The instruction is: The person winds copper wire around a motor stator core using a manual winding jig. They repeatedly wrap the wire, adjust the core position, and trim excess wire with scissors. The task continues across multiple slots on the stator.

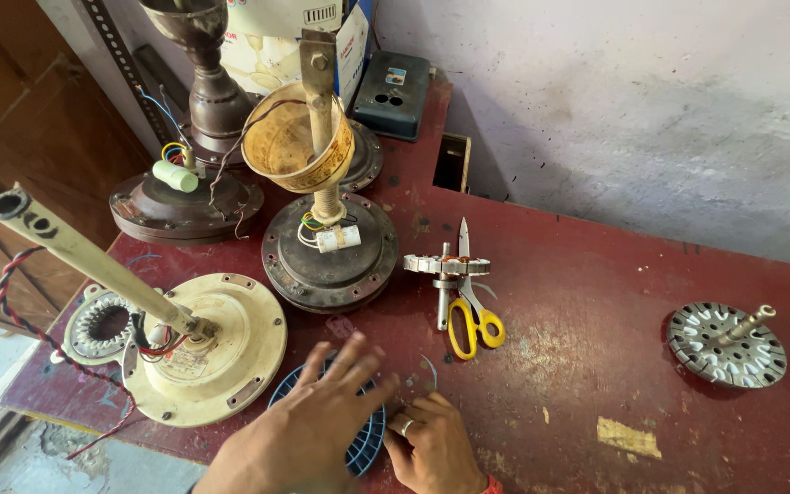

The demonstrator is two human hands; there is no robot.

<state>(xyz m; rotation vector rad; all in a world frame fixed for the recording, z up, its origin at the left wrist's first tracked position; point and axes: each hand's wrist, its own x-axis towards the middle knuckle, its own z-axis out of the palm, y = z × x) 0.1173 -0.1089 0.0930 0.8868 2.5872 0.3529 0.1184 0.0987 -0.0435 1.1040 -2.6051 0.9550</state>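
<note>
While L hand (308, 430) lies flat w/ fingers spread on blue grille (369, 439), grip wide, holding nothing, R hand (436, 448) sits just beside it at grille's right edge, fingers curled down on bench (596, 311); can't tell if it pinches anything. Grille is at bench front edge, partly under L hand. Cream fan motor (208, 352) just left of it, dark motor (329, 252) behind. Yellow scissors (470, 311) near, further back. Rotor (727, 343) well apart, right.

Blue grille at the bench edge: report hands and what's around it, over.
Left hand flat on blue grille, fingers spread. Right hand knuckles down on red bench beside it, contents unseen. Cream fan motor close left, yellow-handled scissors beyond.
</note>
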